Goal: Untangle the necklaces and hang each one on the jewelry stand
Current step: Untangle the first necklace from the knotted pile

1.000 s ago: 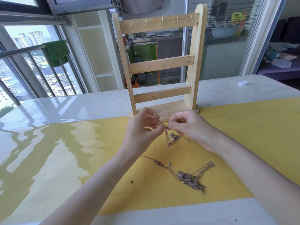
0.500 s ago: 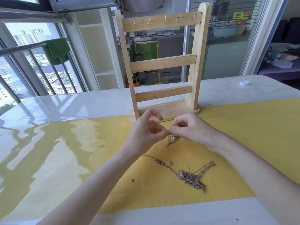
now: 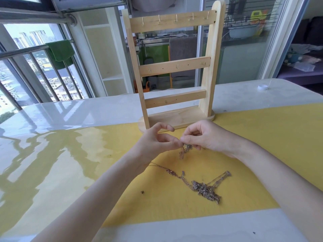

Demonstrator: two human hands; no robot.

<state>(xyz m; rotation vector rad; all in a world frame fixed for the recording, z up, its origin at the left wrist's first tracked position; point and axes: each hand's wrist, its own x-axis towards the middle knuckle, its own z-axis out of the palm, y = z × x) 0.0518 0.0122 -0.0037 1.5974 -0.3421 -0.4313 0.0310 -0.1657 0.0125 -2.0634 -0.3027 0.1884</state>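
Note:
A wooden jewelry stand [image 3: 174,67] with three hooked crossbars rises at the far side of the yellow mat [image 3: 262,137]; no necklace hangs on it. Just in front of its base, my left hand [image 3: 157,142] and my right hand [image 3: 206,137] meet, both pinching a small bunched chain necklace [image 3: 185,150] that dangles a little above the mat. Nearer to me lies a tangled pile of necklaces [image 3: 204,189], with one chain [image 3: 167,170] trailing out to the left under my left wrist.
The mat lies on a glossy white table [image 3: 70,110]. A small white cap [image 3: 262,87] rests at the far right. A tiny dark bit [image 3: 142,192] sits on the mat left of the pile. Window railing with a green cloth [image 3: 61,51] stands behind.
Both hands have dropped slightly toward the mat and closed tighter around the small chain, which now hangs shorter and more bunched. The pile on the mat has not moved.

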